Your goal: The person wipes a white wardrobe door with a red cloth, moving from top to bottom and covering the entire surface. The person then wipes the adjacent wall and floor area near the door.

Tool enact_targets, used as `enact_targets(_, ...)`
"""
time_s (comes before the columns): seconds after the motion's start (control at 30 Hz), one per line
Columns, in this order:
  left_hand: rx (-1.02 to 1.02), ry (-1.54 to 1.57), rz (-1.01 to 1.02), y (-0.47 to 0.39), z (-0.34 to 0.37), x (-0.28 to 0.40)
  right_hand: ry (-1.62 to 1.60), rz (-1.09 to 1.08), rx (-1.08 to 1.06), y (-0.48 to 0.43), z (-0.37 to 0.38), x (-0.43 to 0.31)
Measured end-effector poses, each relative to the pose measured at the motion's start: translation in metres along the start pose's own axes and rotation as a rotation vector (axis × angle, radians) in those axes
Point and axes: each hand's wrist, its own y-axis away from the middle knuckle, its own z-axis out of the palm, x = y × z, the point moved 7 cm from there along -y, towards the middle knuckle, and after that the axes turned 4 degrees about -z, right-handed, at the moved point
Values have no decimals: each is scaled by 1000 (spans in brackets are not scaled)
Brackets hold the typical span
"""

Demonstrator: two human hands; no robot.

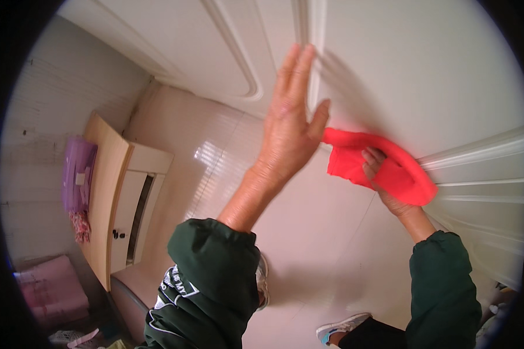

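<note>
My right hand [393, 203] grips a red cloth [399, 181] and holds it up against a white panelled door [419, 65]. Part of that hand is hidden in the cloth's folds, with some fingertips showing. To the left of the cloth, my left hand [290, 113] is raised with its fingers stretched upward and its thumb apart. It holds nothing. Its fingertips are at a raised vertical moulding [316, 26] on the white surface; whether they press on it I cannot tell. Dark green sleeves cover both forearms.
A small wooden cabinet [142, 157] stands at the left by a grey wall [39, 109]. On its top sit a purple plastic container [78, 174] and a patterned cloth [81, 226]. A pink box [54, 288] lies lower left. Glossy tiles [314, 218] form the floor.
</note>
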Motion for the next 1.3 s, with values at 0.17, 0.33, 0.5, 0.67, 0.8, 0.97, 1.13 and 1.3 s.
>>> enact_targets(0.17,-187,114,-41,51,0,27,199,-78,-32,-2,3,-2)
enact_targets(0.33,-317,132,-5,80,-19,52,265,8,-165,-10,2,-3)
enact_targets(0.5,-430,188,-73,109,-46,73,381,124,-220,-15,-5,-23)
enact_targets(0.67,-412,90,-123,149,-93,58,319,172,-222,-23,6,-73)
enact_targets(0.8,-488,43,-223,179,-123,47,360,172,-175,-33,15,-115)
enact_targets(0.97,-513,32,-297,175,-158,31,475,175,-246,-47,26,-144)
enact_targets(1.13,-525,55,-328,165,-167,20,549,225,-291,-47,24,-149)
enact_targets(1.3,-523,97,-353,149,-160,15,627,252,-321,-41,18,-152)
